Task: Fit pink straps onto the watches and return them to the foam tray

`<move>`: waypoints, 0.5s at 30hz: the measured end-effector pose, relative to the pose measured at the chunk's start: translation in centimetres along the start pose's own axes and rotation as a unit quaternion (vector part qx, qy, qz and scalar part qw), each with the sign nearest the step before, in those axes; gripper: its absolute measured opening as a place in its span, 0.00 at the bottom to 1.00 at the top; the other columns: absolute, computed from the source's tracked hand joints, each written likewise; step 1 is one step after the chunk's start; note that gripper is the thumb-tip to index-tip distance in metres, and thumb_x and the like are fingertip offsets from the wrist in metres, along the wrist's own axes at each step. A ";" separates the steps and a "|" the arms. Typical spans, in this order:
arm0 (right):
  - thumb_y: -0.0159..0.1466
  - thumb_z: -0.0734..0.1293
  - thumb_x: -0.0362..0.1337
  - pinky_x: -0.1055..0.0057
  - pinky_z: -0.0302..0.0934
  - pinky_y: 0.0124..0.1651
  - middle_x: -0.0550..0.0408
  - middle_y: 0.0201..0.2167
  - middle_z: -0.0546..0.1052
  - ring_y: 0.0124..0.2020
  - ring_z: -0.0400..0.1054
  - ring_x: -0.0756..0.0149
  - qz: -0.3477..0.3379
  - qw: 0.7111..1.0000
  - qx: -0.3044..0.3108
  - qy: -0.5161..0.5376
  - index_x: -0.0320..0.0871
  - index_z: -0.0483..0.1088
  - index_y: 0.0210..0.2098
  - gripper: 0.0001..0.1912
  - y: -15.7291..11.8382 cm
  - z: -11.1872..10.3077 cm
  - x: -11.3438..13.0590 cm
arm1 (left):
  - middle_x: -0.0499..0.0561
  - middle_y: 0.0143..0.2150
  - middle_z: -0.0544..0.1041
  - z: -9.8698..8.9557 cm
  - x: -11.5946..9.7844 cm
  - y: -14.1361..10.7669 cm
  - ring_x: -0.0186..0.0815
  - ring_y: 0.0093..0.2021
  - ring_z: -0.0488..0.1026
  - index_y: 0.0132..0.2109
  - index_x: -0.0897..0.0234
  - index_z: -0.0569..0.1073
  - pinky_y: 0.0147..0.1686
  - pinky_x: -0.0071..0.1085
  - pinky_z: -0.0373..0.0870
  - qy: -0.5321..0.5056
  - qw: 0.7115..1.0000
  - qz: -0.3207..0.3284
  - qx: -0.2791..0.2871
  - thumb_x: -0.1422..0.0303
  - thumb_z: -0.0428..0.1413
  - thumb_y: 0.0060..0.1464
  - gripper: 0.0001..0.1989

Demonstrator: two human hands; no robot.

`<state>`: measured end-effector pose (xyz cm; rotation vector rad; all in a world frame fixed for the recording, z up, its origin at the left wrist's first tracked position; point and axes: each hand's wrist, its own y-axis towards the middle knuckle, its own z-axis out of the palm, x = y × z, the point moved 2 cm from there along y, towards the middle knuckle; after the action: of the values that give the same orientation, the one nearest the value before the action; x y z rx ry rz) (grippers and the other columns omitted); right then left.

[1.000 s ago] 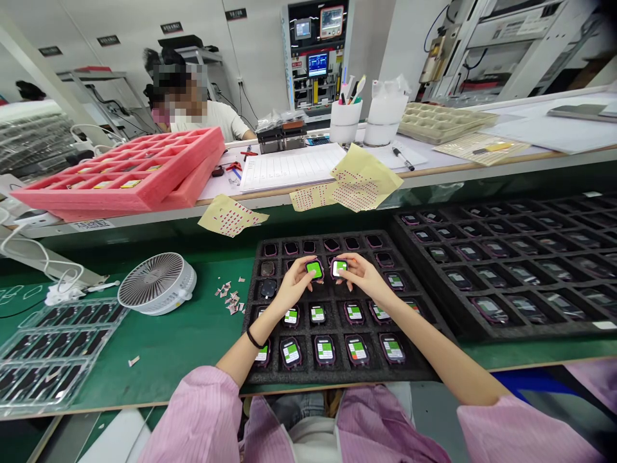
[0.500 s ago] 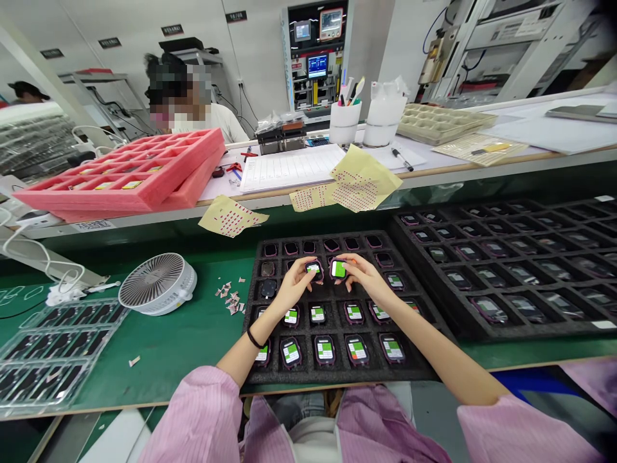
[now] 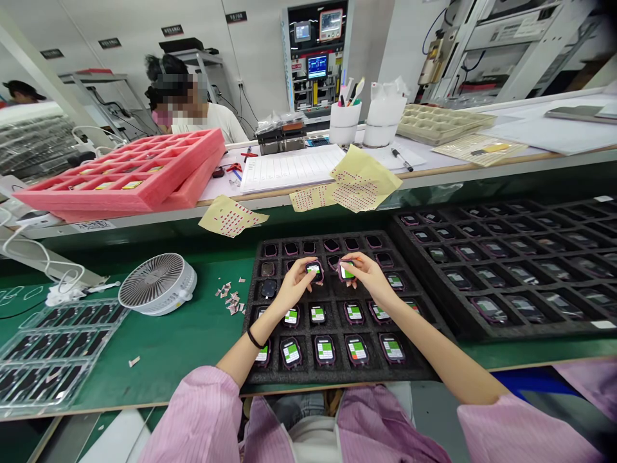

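Left hand [image 3: 293, 287] fingers pinch one watch [image 3: 314, 271]; right hand [image 3: 368, 272] fingers pinch another [image 3: 346, 272].

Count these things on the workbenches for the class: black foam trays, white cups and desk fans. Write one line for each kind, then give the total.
Black foam trays: 2
White cups: 2
Desk fan: 1
Total: 5

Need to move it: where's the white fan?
Head view: the white fan sits on the green mat, left of the black foam tray, beside paper scraps.
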<state>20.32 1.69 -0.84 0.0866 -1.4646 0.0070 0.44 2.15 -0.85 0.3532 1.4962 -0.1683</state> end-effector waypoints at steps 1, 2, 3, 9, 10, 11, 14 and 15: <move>0.54 0.73 0.47 0.75 0.56 0.17 0.59 0.27 0.72 0.19 0.66 0.72 -0.005 1.000 0.004 -0.005 0.45 0.68 0.37 0.17 0.0 0.0 0.0 | 0.53 0.41 0.74 0.0 0.0 0.0 0.32 0.32 0.75 0.52 0.64 0.67 0.25 0.24 0.66 -0.003 1.000 -0.001 0.001 0.58 0.59 0.54 0.23; 0.53 0.74 0.46 0.75 0.57 0.17 0.59 0.28 0.73 0.20 0.66 0.72 -0.009 1.000 0.010 -0.009 0.45 0.68 0.37 0.18 0.0 0.1 -0.1 | 0.53 0.42 0.74 0.1 -0.1 0.0 0.32 0.33 0.75 0.52 0.64 0.67 0.24 0.24 0.65 -0.005 1.000 -0.002 0.003 0.58 0.60 0.53 0.23; 0.52 0.75 0.45 0.75 0.57 0.18 0.58 0.29 0.73 0.20 0.67 0.71 -0.011 1.000 0.017 -0.013 0.45 0.68 0.38 0.19 0.1 0.1 -0.1 | 0.54 0.43 0.74 0.1 -0.1 0.0 0.33 0.33 0.76 0.52 0.64 0.67 0.24 0.23 0.65 -0.008 1.000 -0.003 0.005 0.58 0.60 0.52 0.23; 0.47 0.77 0.39 0.78 0.58 0.18 0.55 0.35 0.75 0.27 0.70 0.69 0.004 0.998 0.056 -0.018 0.47 0.65 0.42 0.26 0.3 0.3 -0.6 | 0.54 0.44 0.74 0.3 -0.3 -0.2 0.33 0.34 0.76 0.52 0.64 0.66 0.24 0.23 0.65 -0.012 1.000 -0.016 0.006 0.62 0.64 0.49 0.26; 0.46 0.77 0.38 0.79 0.58 0.18 0.55 0.36 0.74 0.27 0.70 0.69 0.005 0.998 0.058 -0.017 0.47 0.65 0.42 0.26 0.3 0.3 -0.6 | 0.54 0.44 0.74 0.3 -0.3 -0.2 0.33 0.34 0.76 0.52 0.64 0.66 0.24 0.23 0.65 -0.011 1.000 -0.017 0.006 0.62 0.64 0.49 0.26; 0.46 0.77 0.39 0.79 0.57 0.17 0.55 0.36 0.74 0.27 0.70 0.69 0.006 0.998 0.059 -0.015 0.47 0.65 0.42 0.27 0.3 0.3 -0.6 | 0.54 0.44 0.74 0.3 -0.4 -0.2 0.33 0.34 0.76 0.52 0.63 0.66 0.25 0.23 0.65 -0.009 1.000 -0.018 0.005 0.62 0.64 0.49 0.26; 0.50 0.75 0.42 0.78 0.58 0.18 0.56 0.33 0.74 0.27 0.71 0.68 0.007 0.998 0.058 -0.002 0.46 0.66 0.42 0.23 0.3 0.3 -0.4 | 0.53 0.44 0.74 0.3 -0.4 -0.2 0.33 0.35 0.75 0.52 0.63 0.65 0.25 0.23 0.65 -0.005 1.000 -0.018 0.006 0.62 0.64 0.49 0.26; 0.53 0.73 0.44 0.77 0.59 0.19 0.56 0.33 0.74 0.26 0.72 0.68 0.008 0.998 0.060 0.005 0.45 0.66 0.43 0.21 0.2 0.3 -0.3 | 0.53 0.44 0.74 0.3 -0.4 -0.2 0.33 0.35 0.75 0.52 0.63 0.65 0.25 0.23 0.65 -0.004 1.000 -0.018 0.006 0.62 0.64 0.49 0.26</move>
<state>19.99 1.91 -1.12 0.1722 -1.4546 0.1070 0.65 1.78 -0.47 0.3350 1.4940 -0.2077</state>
